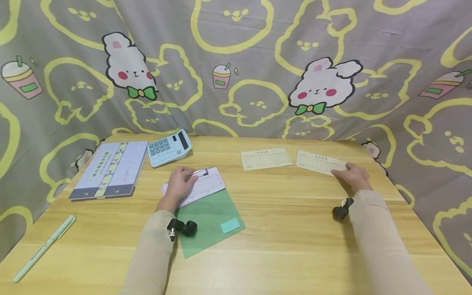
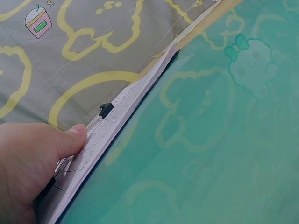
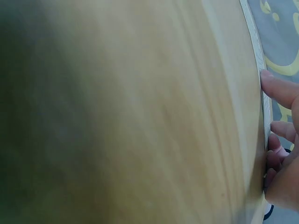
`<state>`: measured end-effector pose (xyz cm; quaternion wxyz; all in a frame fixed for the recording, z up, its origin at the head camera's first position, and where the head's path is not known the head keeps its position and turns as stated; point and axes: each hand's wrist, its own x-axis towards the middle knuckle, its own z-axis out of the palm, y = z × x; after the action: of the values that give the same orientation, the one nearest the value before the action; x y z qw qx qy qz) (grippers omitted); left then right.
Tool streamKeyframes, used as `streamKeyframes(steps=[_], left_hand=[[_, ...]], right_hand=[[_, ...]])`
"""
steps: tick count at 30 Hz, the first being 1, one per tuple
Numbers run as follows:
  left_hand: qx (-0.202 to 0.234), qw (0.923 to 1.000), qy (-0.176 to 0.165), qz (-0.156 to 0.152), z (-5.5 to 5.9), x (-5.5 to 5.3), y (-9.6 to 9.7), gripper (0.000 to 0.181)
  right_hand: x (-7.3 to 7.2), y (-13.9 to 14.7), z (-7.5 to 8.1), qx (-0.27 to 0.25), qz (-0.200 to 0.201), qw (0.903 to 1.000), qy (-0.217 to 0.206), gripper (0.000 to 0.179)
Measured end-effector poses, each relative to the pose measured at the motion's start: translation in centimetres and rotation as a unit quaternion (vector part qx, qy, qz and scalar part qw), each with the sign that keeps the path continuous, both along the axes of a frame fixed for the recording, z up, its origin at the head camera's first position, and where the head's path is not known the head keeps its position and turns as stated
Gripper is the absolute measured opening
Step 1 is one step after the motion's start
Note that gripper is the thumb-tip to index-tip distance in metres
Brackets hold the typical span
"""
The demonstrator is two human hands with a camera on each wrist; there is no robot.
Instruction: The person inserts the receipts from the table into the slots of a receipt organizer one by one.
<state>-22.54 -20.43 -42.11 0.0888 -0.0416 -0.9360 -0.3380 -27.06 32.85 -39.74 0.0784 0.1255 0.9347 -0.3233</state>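
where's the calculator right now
In the head view, the blue calculator lies toward the back left of the table, just right of the lilac book and beyond the left hand.

Fingers (image 2: 74,139) hold a clip (image 2: 106,110) (black-ended) on papers (image 2: 111,128) beside a glossy green surface (image 2: 196,158).

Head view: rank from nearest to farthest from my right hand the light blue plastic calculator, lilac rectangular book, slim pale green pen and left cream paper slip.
From your right hand:
1. Left cream paper slip: right of centre.
2. Blue calculator: left of centre, toward the back.
3. Lilac book: left of the calculator.
4. Pale green pen: far left, nearer the front.
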Motion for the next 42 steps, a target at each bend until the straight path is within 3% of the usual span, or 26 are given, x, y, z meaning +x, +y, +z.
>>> streamKeyframes(steps=[14,25,36,42], left_hand=[[0.002,0.9998,-0.013,0.012,-0.29,-0.01,0.06,0.032],[-0.004,0.9999,-0.006,0.007,-0.39,-0.07,0.01,0.033],[-0.002,0.9999,-0.009,0.011,-0.43,0.16,0.02,0.032],[0.002,0.9999,-0.006,0.011,-0.39,0.02,0.03,0.032]], right_hand=[[0.17,0.17,-0.19,0.030,0.016,0.9994,0.003,0.088],[0.06,0.74,0.54,0.008,0.077,0.9967,-0.025,0.087],[0.22,0.31,0.50,0.032,0.077,0.9965,-0.006,0.077],[0.26,0.16,0.48,0.069,0.096,0.9925,0.033,0.066]])
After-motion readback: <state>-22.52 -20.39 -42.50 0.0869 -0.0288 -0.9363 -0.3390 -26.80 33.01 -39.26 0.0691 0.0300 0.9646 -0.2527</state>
